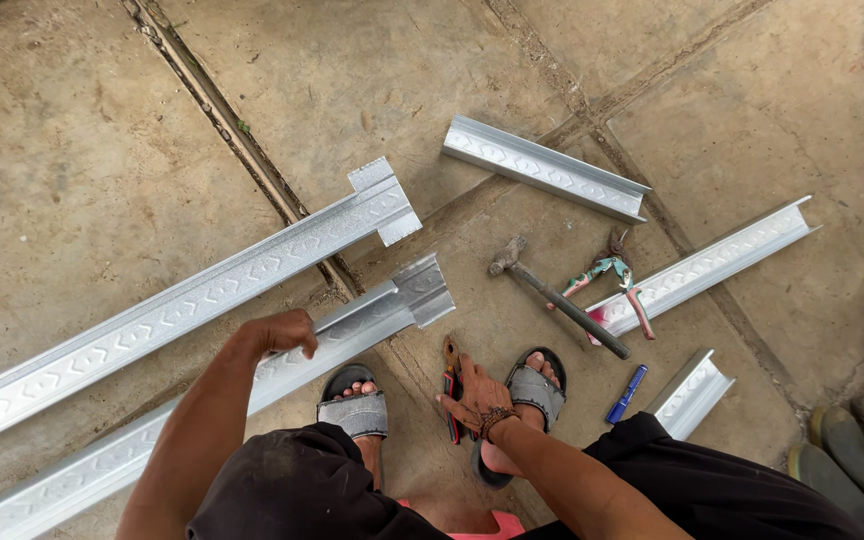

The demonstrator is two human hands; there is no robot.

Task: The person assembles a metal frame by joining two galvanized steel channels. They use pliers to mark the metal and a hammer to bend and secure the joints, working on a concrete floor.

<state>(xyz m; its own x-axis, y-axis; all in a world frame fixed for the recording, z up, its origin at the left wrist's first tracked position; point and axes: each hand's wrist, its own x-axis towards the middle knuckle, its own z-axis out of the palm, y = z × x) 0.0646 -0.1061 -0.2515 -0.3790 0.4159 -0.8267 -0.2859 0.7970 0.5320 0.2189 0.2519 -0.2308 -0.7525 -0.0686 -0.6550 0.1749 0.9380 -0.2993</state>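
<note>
**A:** What are the fingers doing on your feed?

**B:** My left hand (277, 333) has its fingers curled over the upper edge of the nearer metal channel (352, 325), gripping it where it crosses in front of the left sandal (355, 405). My right hand (474, 398) is lower, fingers spread and loose, resting on the red-handled pliers (450, 385) that lie on the floor between my feet, just beside the right sandal (534, 385). It touches them; I see no closed grasp.

**A:** How would you handle it well?

**B:** I judge the channel's cut edges to be sharp, so I'd press on the folded rim, not the notched end (422, 288). I'd close fully round both plier handles before lifting.

**A:** And farther out?

**B:** A second long channel (202, 290) lies parallel beyond it, along the floor joint (214, 110). Toward the right edge of the floor lie a hammer (557, 298), tin snips (614, 280) with pale green handles on another channel piece (712, 262), a blue marker (627, 393), a short offcut (690, 393), and one more piece (544, 167) farther out.

**A:** The surface?

**B:** Bare, stained concrete slabs with dirt-filled joints. Dark rubber boots (857, 455) sit at the lower right corner.
</note>
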